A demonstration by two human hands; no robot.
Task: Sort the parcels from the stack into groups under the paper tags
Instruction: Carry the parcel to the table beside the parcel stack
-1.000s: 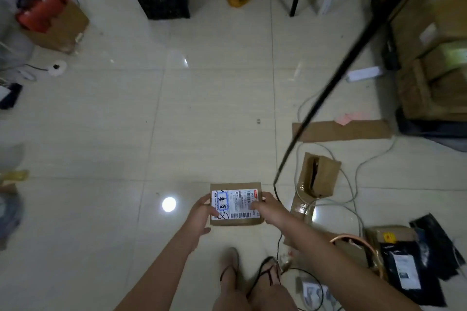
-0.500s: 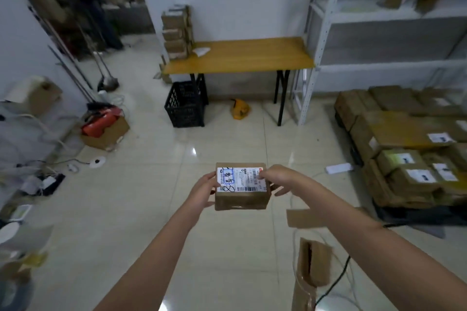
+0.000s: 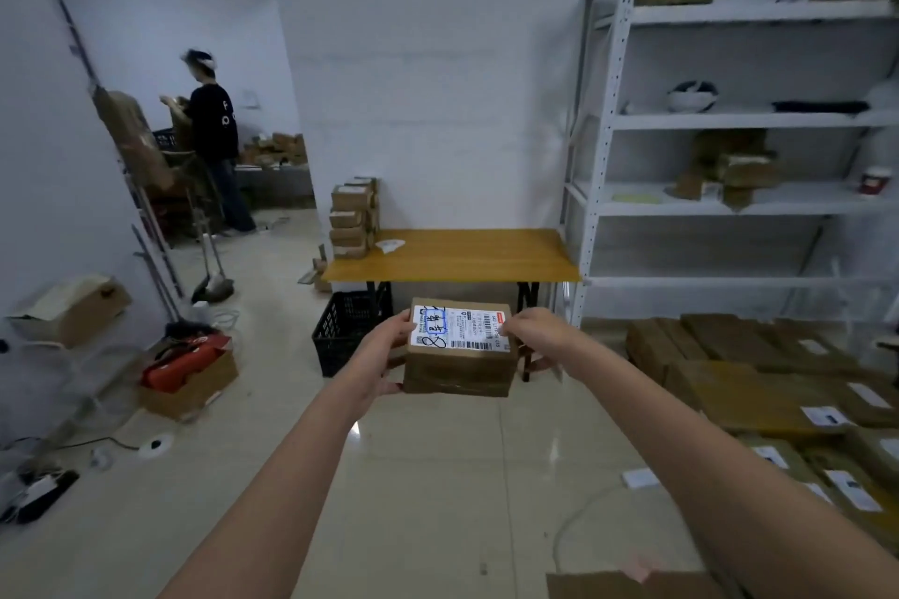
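A small brown cardboard parcel [image 3: 459, 367] with a white shipping label and blue handwriting on top is held out in front of me at chest height. My left hand [image 3: 386, 355] grips its left side, thumb on the label's edge. My right hand [image 3: 532, 336] grips its right side, fingers curled under it. A stack of similar parcels [image 3: 354, 216] stands on the left end of a yellow table [image 3: 467, 258]. Many larger brown parcels [image 3: 759, 384] lie piled on the floor at the right. No paper tags are visible.
A black crate [image 3: 348, 331] sits under the table. White metal shelving [image 3: 739, 122] fills the right wall. An open box with red contents [image 3: 189, 372] and cables lie at the left. A person [image 3: 214, 141] stands in the far left doorway. A cardboard sheet [image 3: 632, 586] lies bottom right.
My view has swung up from the floor to the room ahead. Both hands have kept hold of the parcel and raised it forward toward the table.
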